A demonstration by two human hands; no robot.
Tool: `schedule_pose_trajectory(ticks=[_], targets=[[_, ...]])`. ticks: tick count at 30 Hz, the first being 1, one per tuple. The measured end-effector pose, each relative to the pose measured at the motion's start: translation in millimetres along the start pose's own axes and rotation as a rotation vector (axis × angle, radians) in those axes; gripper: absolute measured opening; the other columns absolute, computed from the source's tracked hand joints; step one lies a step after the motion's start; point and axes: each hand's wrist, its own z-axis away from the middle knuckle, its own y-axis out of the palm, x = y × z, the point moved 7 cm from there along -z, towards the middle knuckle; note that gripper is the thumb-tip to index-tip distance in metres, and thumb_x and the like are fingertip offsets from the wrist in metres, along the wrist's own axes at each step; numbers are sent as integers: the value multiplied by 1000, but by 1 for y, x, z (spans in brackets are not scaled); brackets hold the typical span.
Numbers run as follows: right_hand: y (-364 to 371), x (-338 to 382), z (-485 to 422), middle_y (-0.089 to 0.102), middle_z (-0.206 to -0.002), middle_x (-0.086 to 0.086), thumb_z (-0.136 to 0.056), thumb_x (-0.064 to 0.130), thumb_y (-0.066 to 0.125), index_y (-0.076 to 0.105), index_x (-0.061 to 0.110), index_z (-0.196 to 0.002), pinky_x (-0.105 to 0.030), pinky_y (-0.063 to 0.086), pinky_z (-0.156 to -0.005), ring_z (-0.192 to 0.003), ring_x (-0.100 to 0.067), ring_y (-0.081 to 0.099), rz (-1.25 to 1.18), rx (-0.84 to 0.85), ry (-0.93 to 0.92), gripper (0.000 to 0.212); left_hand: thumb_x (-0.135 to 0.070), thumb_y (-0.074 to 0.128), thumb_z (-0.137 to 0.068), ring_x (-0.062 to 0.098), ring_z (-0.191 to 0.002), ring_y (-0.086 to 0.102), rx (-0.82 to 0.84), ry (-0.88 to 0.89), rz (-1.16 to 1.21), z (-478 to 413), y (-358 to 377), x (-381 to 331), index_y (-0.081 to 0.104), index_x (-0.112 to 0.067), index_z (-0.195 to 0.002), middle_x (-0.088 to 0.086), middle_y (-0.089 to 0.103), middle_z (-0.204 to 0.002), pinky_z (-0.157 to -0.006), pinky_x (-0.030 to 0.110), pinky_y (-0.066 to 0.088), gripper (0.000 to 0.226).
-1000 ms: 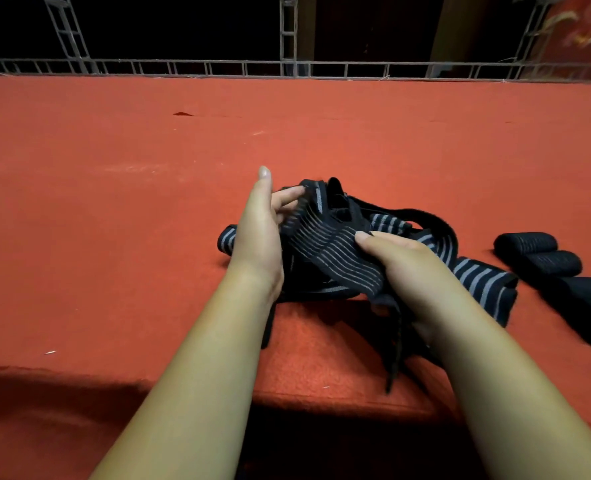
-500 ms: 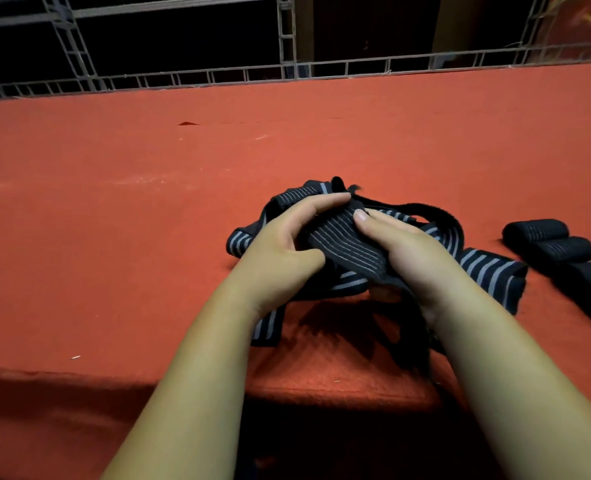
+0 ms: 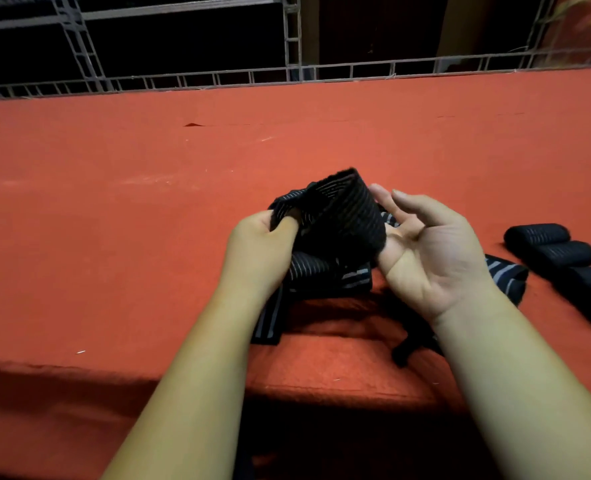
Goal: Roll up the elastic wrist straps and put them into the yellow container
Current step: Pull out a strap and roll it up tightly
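A black elastic wrist strap with thin grey stripes (image 3: 342, 216) is lifted above the red table. My left hand (image 3: 259, 251) grips its left part, fingers curled round the fabric. Palm up to the right of the strap is my right hand (image 3: 432, 247), its fingers relaxed. The strap's free end leans against that thumb and palm. More loose striped straps (image 3: 505, 275) lie tangled under both hands, one end hanging near the table's front edge. The yellow container is not in view.
Three rolled black straps (image 3: 564, 254) lie side by side at the right edge. The red cloth-covered table (image 3: 148, 220) stretches back to a grey metal truss frame (image 3: 287, 39). The table's front edge runs just under my forearms.
Both hands lifted one strap off the pile. My right hand let go of it and turned palm up, while my left hand closed round the strap's left part.
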Motion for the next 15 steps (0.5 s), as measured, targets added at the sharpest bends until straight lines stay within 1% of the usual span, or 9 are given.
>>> schedule_pose_trajectory(ticks=[3, 5, 7, 8, 9, 11, 13, 14, 15], targets=[[-1, 4, -1, 55, -136, -50, -84, -6, 41, 50, -1, -151, -65, 49, -112, -125, -63, 63, -205, 56, -14, 68, -35, 66, -93, 25, -67, 70, 60, -48, -44, 2, 6, 3, 68, -2, -84, 5, 75, -74, -64, 46, 56, 34], [-7, 8, -4, 55, -140, -47, -73, -10, 34, 58, -3, -147, -65, 47, -116, -126, -61, 63, -176, 25, -63, 78, -36, 67, -96, 29, -81, 80, 114, -81, -54, 3, 12, 6, 74, -5, -89, 10, 82, -86, -75, 47, 62, 33], [-12, 11, -6, 62, -143, -36, -67, -13, 33, 66, 4, -143, -60, 51, -114, -126, -50, 69, -33, -16, -112, 85, -44, 69, -93, 34, -94, 81, 224, -105, -58, 4, 19, 10, 78, -8, -96, 11, 83, -94, -89, 57, 64, 38], [-12, 12, -7, 65, -143, -30, -66, -14, 34, 69, 8, -142, -57, 53, -114, -126, -44, 71, 44, -28, -130, 87, -48, 70, -92, 37, -97, 80, 275, -114, -60, 6, 21, 10, 78, -9, -98, 11, 83, -96, -92, 61, 62, 40], [-14, 14, -7, 66, -143, -26, -66, -16, 35, 71, 11, -141, -54, 54, -113, -125, -38, 72, 111, -48, -142, 87, -49, 71, -94, 37, -97, 80, 313, -122, -62, 9, 22, 9, 79, -9, -98, 10, 83, -97, -91, 60, 62, 41], [-17, 16, -7, 68, -141, -23, -74, -21, 35, 73, 12, -138, -49, 57, -109, -123, -33, 74, 211, -80, -153, 82, -48, 72, -98, 28, -89, 81, 356, -113, -107, 13, 23, 4, 77, -11, -98, 5, 84, -95, -76, 45, 59, 37], [-23, 16, -11, 70, -140, -22, -84, -22, 33, 74, 7, -135, -45, 62, -103, -124, -31, 74, 271, -121, -151, 72, -49, 77, -94, 17, -79, 75, 363, -65, -139, 13, 23, 1, 74, -18, -109, -7, 80, -91, -68, 38, 55, 34], [-26, 16, -13, 70, -139, -21, -87, -22, 32, 74, 4, -134, -44, 65, -97, -123, -31, 74, 286, -142, -145, 67, -52, 82, -87, 11, -79, 72, 365, -53, -112, 13, 23, 0, 70, -23, -122, -14, 77, -94, -69, 39, 57, 47], [-30, 16, -14, 71, -137, -22, -88, -21, 32, 73, 1, -132, -41, 67, -88, -121, -31, 74, 289, -169, -133, 64, -59, 86, -77, 7, -84, 72, 371, -26, -80, 14, 22, -3, 61, -29, -137, -18, 75, -105, -75, 38, 60, 71]])
